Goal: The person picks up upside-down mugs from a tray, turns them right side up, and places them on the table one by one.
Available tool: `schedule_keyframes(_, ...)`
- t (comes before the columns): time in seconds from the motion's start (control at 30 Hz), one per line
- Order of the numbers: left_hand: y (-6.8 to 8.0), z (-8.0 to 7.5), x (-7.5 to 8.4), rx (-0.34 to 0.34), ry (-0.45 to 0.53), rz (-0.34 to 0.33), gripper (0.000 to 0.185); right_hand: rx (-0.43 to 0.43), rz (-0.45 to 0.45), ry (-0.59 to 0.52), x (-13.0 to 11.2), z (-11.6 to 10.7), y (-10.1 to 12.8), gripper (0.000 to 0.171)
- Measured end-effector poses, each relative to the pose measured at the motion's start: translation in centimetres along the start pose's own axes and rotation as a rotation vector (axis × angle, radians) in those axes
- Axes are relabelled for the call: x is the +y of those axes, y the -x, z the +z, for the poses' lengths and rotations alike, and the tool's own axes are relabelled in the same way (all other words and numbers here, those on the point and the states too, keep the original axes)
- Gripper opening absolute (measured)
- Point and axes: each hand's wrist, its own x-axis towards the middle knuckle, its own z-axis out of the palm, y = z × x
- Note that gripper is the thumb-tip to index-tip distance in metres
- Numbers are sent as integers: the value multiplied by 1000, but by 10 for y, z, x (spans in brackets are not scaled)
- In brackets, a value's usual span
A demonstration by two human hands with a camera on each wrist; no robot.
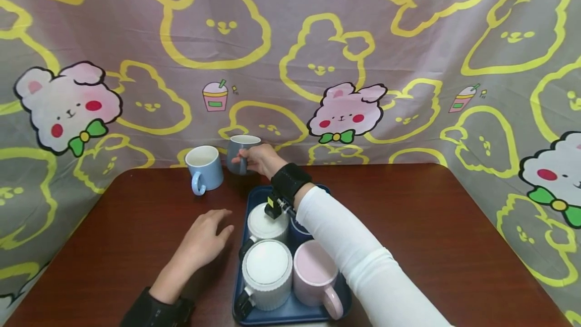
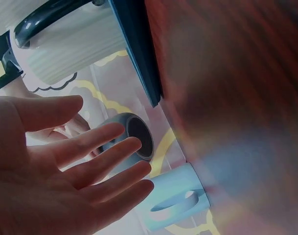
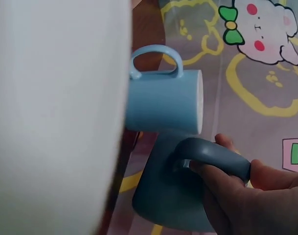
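My right hand grips the handle of a grey mug, its thumb and fingers around the handle in the right wrist view. In the left wrist view, the grey mug's underside faces the table with a gap between them. A light blue mug stands upright on the table just left of the grey mug, handle toward me. My left hand hovers left of the tray with fingers extended, holding nothing.
A dark blue tray holds two white ribbed mugs with black handles, a pink mug and a dark blue mug partly hidden by my right arm. The brown table ends at a patterned cloth.
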Motion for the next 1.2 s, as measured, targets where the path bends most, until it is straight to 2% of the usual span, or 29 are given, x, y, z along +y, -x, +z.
schedule_keyframes(0.13,3,1,-1,4,-11,11,40,-13,24,19,23,-2,-66,17)
schedule_keyframes(0.17,3,1,-2,3,-13,12,40,-15,29,29,23,-1,-65,17)
schedule_keyframes(0.2,4,1,-3,3,-15,12,40,-36,31,29,29,-3,-83,17)
schedule_keyframes(0.37,5,0,-4,6,-19,17,39,-72,73,93,30,-1,-87,17)
schedule_keyframes(0.4,5,0,-4,8,-23,21,39,-93,85,99,35,-3,-105,17)
schedule_keyframes(0.53,5,-2,-1,-2,-27,24,38,-65,126,139,44,3,-128,18)
schedule_keyframes(0.73,8,-2,0,-20,-29,-10,39,-27,140,155,57,5,-166,16)
schedule_keyframes(0.9,9,-2,-2,-1,-37,0,38,-38,183,165,58,4,-177,17)
schedule_keyframes(1.1,9,-4,-1,-12,-38,-12,39,-76,238,130,52,4,-165,21)
schedule_keyframes(1.2,9,-5,0,-20,-36,-23,39,-100,262,115,53,3,-168,20)
